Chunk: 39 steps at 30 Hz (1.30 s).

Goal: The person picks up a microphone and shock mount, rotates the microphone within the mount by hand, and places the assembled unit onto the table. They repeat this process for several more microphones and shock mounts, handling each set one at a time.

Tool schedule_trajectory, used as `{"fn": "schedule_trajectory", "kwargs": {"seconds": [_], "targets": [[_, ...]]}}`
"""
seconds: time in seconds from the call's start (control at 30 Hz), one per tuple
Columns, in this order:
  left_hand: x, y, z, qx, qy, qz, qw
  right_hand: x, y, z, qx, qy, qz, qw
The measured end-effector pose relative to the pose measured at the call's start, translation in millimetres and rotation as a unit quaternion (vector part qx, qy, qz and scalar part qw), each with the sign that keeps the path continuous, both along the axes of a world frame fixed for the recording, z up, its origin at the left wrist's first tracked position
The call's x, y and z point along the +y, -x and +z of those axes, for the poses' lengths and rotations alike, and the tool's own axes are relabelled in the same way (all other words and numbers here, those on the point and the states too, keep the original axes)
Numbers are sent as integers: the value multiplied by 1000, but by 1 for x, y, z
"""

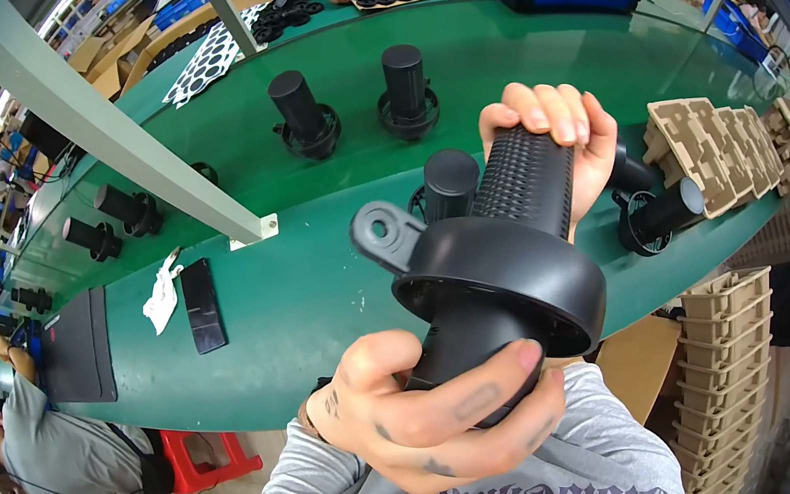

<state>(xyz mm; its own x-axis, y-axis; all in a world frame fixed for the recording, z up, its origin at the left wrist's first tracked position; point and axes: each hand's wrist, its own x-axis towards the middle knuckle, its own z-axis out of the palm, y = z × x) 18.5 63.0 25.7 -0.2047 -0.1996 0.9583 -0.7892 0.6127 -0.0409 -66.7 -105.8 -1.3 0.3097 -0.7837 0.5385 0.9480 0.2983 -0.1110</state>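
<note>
Close in front of me I hold a large black cylindrical device (505,252) upright at a slight tilt. It has a textured upper barrel, a wide flared collar and a tab with a round hole at the collar's left. My right hand (559,124) is closed over the top end, its fingers curled around the barrel. Below the collar, my left hand (447,416) wraps around the smooth lower part. Just behind the held device stands a similar black cylinder (449,184), partly hidden by it.
More black devices (302,118) stand on the green table (279,352), some lying tilted. A black phone (203,306) lies beside white tissue (164,290). Moulded trays (697,148) sit at right, with a tall stack (723,394) below. A metal post (129,124) meets the table. Co-workers sit opposite and left.
</note>
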Motion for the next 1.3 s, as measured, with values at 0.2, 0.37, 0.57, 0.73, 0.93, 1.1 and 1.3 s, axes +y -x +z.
{"fn": "schedule_trajectory", "kwargs": {"seconds": [0.2,0.37,0.57,0.73,0.93,1.1,1.3], "targets": [[0,8,1,-64,36,5,997,-1,-9,-9,-149,60,29,987],[8,17,-9,-21,26,33,999,-1,-12,-11,-168,65,48,983],[5,-4,1,-72,27,-31,997,-1,-13,-7,-153,71,65,983],[-35,-25,-5,129,271,-92,950,10,0,9,-91,85,49,991],[-25,-46,-1,150,-32,63,986,16,6,17,116,121,-223,960],[-26,-45,9,225,-208,60,950,7,27,21,205,171,-666,696],[-55,-48,-13,124,-374,45,918,-36,22,-10,395,153,-658,623]]}}
